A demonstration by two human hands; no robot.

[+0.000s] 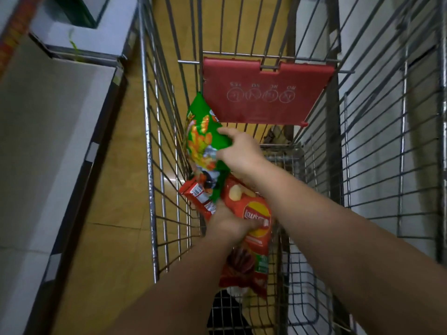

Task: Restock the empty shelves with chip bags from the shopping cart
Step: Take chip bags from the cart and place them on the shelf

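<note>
I look down into a wire shopping cart (148, 151). My right hand (238, 151) grips the edge of a green chip bag (203, 139) that stands tilted against the cart's left side. My left hand (226, 223) is lower, its fingers curled round the top of a red Lay's chip bag (256, 213). A second red bag (198, 194) lies beside it, partly under the green one. Another red bag (244, 267) with a dark picture lies below the Lay's bag, half hidden by my left arm.
A red plastic child-seat flap (261, 93) hangs at the cart's far end. White shelves (48, 112) with dark edges run along the left. The yellow tiled floor (116, 189) shows between the shelves and the cart. More wire carts (387, 141) stand to the right.
</note>
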